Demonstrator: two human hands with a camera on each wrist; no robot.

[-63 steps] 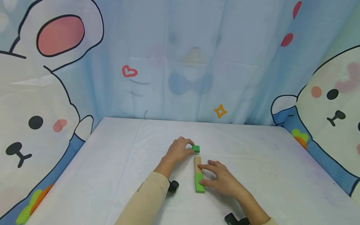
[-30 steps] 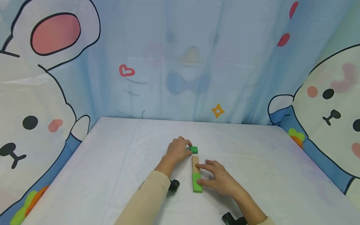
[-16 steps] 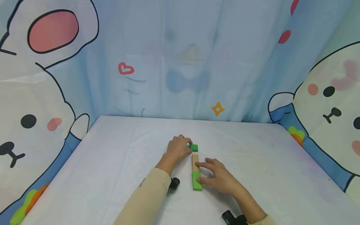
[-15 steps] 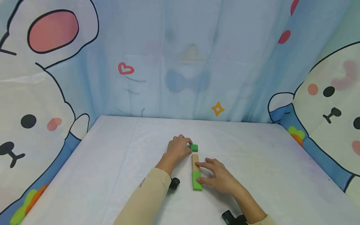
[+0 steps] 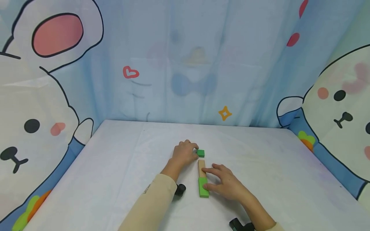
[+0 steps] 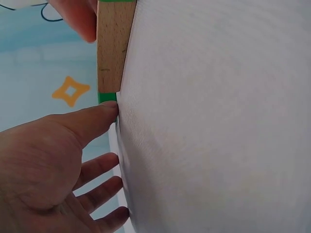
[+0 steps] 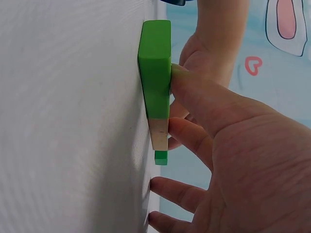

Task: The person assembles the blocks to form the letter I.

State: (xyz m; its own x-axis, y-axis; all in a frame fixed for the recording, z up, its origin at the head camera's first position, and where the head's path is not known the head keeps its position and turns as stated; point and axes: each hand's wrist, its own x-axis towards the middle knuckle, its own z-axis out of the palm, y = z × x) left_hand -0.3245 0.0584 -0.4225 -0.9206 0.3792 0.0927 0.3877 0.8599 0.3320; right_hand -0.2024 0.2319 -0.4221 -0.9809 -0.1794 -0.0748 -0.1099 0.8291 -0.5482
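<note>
My left hand (image 5: 184, 154) pinches a small green block (image 5: 201, 153) between thumb and index finger, at the far end of a row. Just nearer lies a plain wooden block (image 5: 201, 166), end to end with a longer light green block (image 5: 203, 189). Over these two lies my right hand (image 5: 228, 184). In the right wrist view its thumb rests on the light green block (image 7: 158, 73) and its index fingertip touches the wooden block (image 7: 159, 133); the other fingers spread toward the cloth. In the left wrist view the thumb covers part of the small green block (image 6: 107, 98).
A white cloth (image 5: 115, 186) covers the table, its far edge meeting a blue curtain (image 5: 190, 106) printed with cartoon figures. Black wrist cameras show below each hand, one at the left wrist (image 5: 180, 190), one at the right wrist (image 5: 241, 225).
</note>
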